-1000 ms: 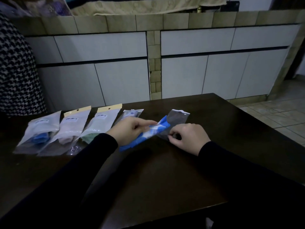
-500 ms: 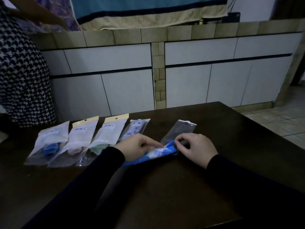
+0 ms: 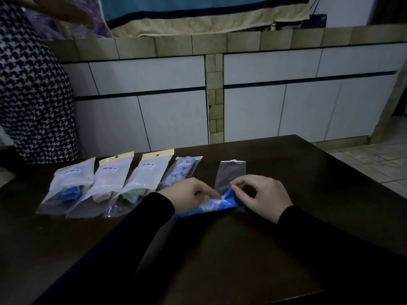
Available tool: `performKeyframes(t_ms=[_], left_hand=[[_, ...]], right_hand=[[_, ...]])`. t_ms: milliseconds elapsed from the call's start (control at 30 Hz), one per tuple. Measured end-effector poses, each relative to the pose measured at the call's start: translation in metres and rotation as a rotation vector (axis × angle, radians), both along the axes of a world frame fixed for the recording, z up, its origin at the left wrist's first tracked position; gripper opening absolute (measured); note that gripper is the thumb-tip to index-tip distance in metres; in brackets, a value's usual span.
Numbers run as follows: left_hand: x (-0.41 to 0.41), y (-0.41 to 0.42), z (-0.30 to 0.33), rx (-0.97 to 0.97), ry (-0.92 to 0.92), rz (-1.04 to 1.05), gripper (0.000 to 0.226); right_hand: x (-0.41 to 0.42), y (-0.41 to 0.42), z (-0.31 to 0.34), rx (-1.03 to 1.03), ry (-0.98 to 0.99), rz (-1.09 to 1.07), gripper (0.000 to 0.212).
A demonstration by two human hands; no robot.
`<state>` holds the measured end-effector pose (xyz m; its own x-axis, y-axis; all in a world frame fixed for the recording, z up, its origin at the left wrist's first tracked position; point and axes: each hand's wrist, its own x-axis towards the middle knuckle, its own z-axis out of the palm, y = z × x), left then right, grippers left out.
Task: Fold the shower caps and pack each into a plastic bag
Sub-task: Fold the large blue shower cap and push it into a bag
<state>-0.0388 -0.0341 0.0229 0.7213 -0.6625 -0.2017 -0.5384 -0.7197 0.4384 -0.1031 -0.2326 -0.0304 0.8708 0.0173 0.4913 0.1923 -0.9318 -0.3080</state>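
Folded blue-and-white plastic shower cap lies as a long strip on the dark wooden table, near the middle and closer to its far edge. Her left hand presses and pinches it with curled fingers. Her right hand pinches the mouth of a clear empty plastic bag, which touches the cap's right end. Four packed clear bags lie in a row toward the far left corner.
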Motion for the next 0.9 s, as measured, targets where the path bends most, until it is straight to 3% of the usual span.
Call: performKeyframes(t_ms=[133, 267, 467, 567, 700, 800, 900], left_hand=[[0.0, 0.001, -0.007, -0.113, 0.024, 0.08, 0.034], [0.003, 0.002, -0.012, -0.159, 0.051, 0.136, 0.025], [0.005, 0.0, -0.007, -0.057, 0.01, 0.114, 0.034], [0.001, -0.005, -0.006, 0.036, -0.055, 0.054, 0.043], [-0.003, -0.011, -0.003, 0.168, -0.086, -0.052, 0.061], [-0.002, -0.011, 0.0, 0.209, -0.087, -0.082, 0.058], [0.0, -0.01, -0.002, 0.222, -0.099, -0.079, 0.052]], right_hand=[[-0.002, -0.001, 0.003, -0.1, 0.043, 0.053, 0.02], [0.001, -0.003, 0.002, -0.05, 0.068, 0.021, 0.022], [0.01, -0.007, 0.002, -0.078, 0.232, 0.05, 0.042], [0.015, -0.011, 0.001, 0.028, 0.335, 0.076, 0.047], [0.017, -0.014, -0.001, 0.091, 0.396, 0.119, 0.046], [0.014, -0.012, 0.001, 0.144, 0.376, 0.113, 0.048], [0.013, -0.011, 0.002, 0.17, 0.341, 0.115, 0.031]])
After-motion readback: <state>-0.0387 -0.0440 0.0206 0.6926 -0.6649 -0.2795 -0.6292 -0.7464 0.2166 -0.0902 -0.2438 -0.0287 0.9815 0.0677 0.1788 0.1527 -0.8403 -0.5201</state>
